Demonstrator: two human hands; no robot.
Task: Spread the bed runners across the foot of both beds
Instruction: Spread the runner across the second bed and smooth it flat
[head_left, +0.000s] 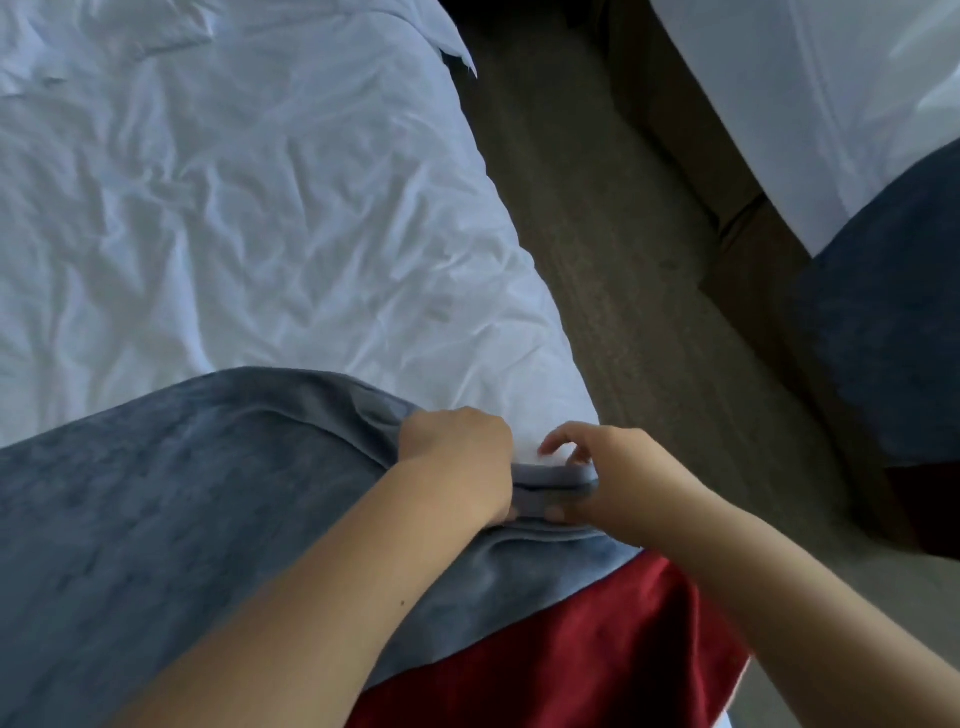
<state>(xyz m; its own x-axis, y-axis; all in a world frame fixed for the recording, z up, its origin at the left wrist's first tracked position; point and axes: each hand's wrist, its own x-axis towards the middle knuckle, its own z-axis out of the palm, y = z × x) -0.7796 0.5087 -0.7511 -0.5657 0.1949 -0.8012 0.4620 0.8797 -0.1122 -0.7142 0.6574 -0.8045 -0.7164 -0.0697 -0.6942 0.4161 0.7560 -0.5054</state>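
Observation:
A grey-blue bed runner (171, 499) lies across the foot of the near bed (234, 208), over its wrinkled white duvet. My left hand (460, 457) grips the runner's folded end near the bed's right edge. My right hand (597, 475) pinches the same folded edge from the right, thumb below and fingers partly lifted. On the second bed (810, 104), at the upper right, a dark blue runner (883, 332) hangs over the foot.
A strip of brown carpet floor (623, 260) runs between the two beds. Red fabric (597, 649) shows below the near runner at the bottom. A dark wooden bed base (737, 218) borders the second bed.

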